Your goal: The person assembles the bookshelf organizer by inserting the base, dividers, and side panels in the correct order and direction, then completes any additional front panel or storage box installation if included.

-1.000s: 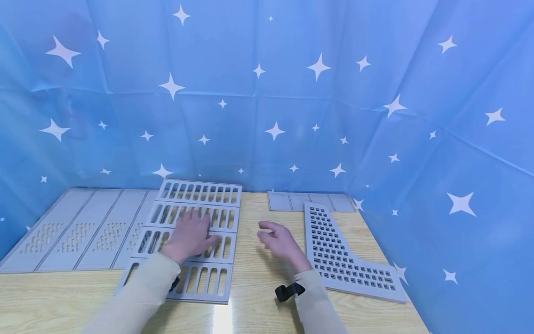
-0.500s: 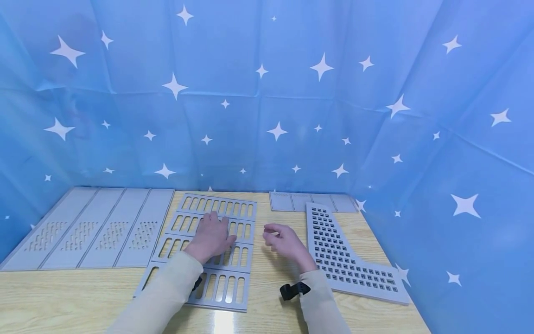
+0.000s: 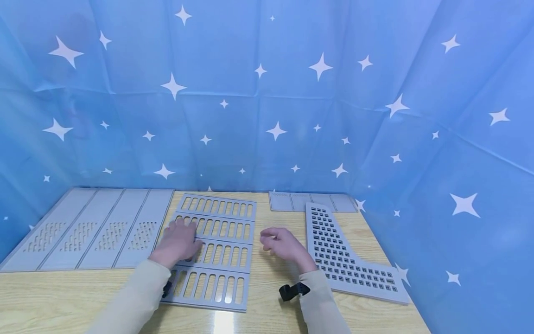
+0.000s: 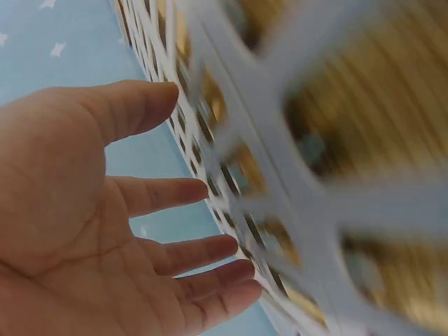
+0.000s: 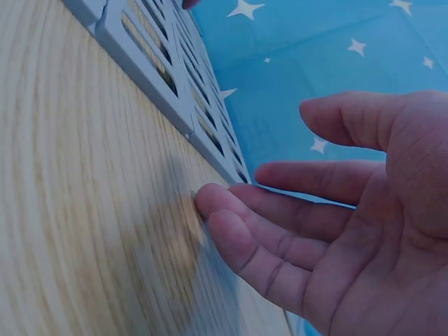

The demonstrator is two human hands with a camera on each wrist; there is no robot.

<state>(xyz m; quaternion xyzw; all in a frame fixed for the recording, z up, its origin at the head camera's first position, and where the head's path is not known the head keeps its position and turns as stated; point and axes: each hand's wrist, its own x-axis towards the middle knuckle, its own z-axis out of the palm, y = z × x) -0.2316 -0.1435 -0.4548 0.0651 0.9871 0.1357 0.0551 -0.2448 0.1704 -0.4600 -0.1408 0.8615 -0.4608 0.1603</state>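
Note:
In the head view a grey slotted panel point(image 3: 221, 270), made of several joined sections with rows of long rounded slots, lies on the table. My left hand point(image 3: 177, 241) is over its left side, fingers extended. The left wrist view shows the thumb and spread fingertips right at the face of the slotted panel point(image 4: 269, 154), gripping nothing. Beyond the panel's right edge, my right hand point(image 3: 283, 246) hovers low over the wood with nothing in it. Its fingers are loosely bent and its thumb apart in the right wrist view, with the slotted panel's edge point(image 5: 133, 73) ahead.
Left of the slotted panel lies a wide grey panel point(image 3: 79, 208) with patches of slanted slots. An angled grey plate point(image 3: 309, 241) full of small square holes is on the right, overlapping a small grey panel point(image 3: 300, 199) by the starry blue curtain point(image 3: 250, 116).
The slotted panel first shifted right with my left hand, off the wide panel's edge, then stayed put. My left hand has since moved left across it. My right hand has hardly moved.

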